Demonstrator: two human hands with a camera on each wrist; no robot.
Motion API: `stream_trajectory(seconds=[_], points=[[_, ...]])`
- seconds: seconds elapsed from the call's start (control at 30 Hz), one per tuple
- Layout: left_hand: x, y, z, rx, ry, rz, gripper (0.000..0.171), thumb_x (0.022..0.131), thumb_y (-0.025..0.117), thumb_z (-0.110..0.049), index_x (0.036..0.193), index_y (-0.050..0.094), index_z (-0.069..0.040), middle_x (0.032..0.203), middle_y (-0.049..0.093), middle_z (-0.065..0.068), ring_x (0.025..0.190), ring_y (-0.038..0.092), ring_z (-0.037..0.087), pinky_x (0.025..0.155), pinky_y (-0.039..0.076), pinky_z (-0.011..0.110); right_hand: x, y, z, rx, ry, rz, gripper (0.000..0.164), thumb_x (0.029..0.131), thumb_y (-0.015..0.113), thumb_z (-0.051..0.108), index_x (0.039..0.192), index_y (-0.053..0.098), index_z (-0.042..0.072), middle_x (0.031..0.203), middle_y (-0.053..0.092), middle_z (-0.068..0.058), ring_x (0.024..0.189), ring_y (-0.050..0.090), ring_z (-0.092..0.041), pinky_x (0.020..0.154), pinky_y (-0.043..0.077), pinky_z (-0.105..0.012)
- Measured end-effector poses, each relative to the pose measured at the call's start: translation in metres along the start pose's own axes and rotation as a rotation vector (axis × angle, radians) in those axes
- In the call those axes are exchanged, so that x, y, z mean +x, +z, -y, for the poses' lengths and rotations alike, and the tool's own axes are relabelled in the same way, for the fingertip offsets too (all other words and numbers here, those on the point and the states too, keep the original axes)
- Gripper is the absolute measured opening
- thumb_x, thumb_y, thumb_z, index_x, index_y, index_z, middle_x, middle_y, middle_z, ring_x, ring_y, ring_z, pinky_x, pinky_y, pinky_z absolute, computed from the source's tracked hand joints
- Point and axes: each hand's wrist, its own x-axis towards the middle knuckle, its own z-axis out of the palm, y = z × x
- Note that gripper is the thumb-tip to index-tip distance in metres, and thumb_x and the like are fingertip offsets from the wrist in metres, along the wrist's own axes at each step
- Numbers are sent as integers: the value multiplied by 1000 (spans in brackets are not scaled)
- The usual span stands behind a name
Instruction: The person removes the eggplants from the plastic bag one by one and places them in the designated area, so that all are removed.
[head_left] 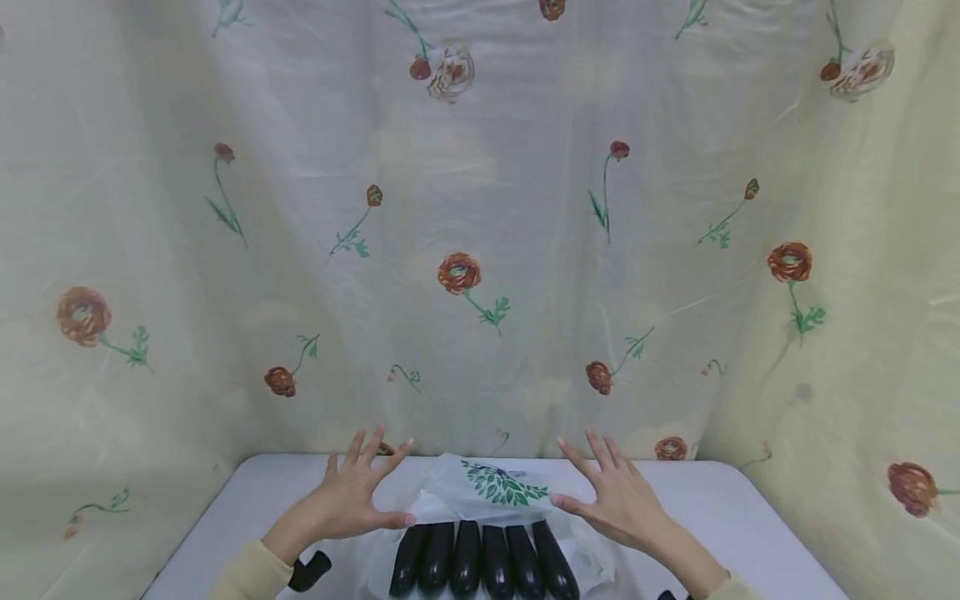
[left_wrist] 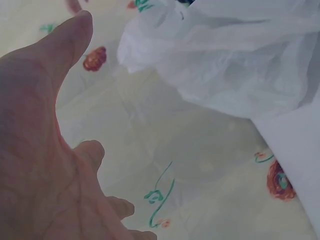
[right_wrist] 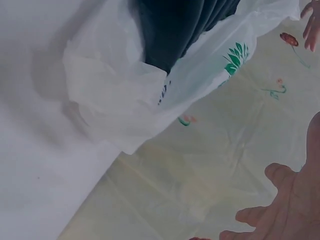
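Several long, glossy, black-purple eggplants point(head_left: 467, 558) lie side by side in a row on a white plastic bag point(head_left: 450, 492) printed with green leaves. To the left of the bag, my left hand point(head_left: 351, 497) is held up with fingers spread, holding nothing. On the other side, my right hand point(head_left: 621, 503) mirrors it, fingers straight and apart. In the right wrist view, dark eggplants point(right_wrist: 172, 30) show inside the bag's crumpled opening. The left wrist view has the left palm point(left_wrist: 55, 150) beside the bag's edge point(left_wrist: 225, 65), apart from it.
A white table point(head_left: 720, 500) with rounded far corners carries the bag. Behind and around it hangs a pale curtain point(head_left: 525, 250) with orange flowers and green stems. A black band point(head_left: 309, 572) sits at the left wrist.
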Motion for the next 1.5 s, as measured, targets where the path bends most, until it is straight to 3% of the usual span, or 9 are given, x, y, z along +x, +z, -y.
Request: stream_trajectory(seconds=[0.23,0.43,0.67,0.83,1.1,1.23,1.37,1.5], points=[[-8,18,3,-37,-3,60,96,77,60,-71,154,19,-32,162,3,17,145,5,49,99,11,79,-15,11,0,6,-10,-32,77,80,58,68,146,42,31,154,31,-21,135,34,-49,88,43,-64],[-15,33,6,-107,-18,103,94,78,59,-70,154,15,-38,163,8,14,144,13,46,103,14,75,-26,18,3,54,62,53,78,80,56,70,146,42,31,153,35,-18,134,37,-47,83,44,-65],[-22,40,10,-113,50,-4,89,77,55,-74,152,20,-42,159,25,10,137,36,42,96,34,71,-34,17,6,71,122,103,79,80,56,70,147,42,30,149,41,-19,129,42,-45,79,47,-63],[-27,38,9,-124,82,-36,84,79,55,-73,151,24,-43,157,31,10,133,41,41,91,39,70,-35,13,9,105,209,176,81,81,53,71,148,39,28,147,41,-19,127,43,-46,81,45,-67],[-34,31,7,-168,90,-54,74,84,64,-55,149,32,-40,151,40,10,124,50,40,84,47,63,-40,8,15,217,321,121,79,84,48,73,143,47,21,127,57,-11,113,53,-30,88,45,-55],[-40,29,7,-129,180,-44,64,87,64,-48,146,40,-38,151,40,10,126,49,38,85,50,58,-42,7,20,320,378,96,70,84,55,66,133,57,16,109,62,-6,95,58,-20,77,49,-39],[-44,31,6,-112,250,19,50,89,65,-39,137,54,-34,154,36,11,133,41,38,92,47,56,-43,11,26,414,424,108,64,85,59,60,126,62,10,97,62,-3,83,56,-14,67,46,-29],[-40,38,5,-143,208,103,43,91,60,-45,132,60,-34,157,29,13,140,28,43,99,36,65,-45,18,33,482,454,151,63,88,57,57,124,62,5,92,62,-1,78,55,-12,64,45,-28]])
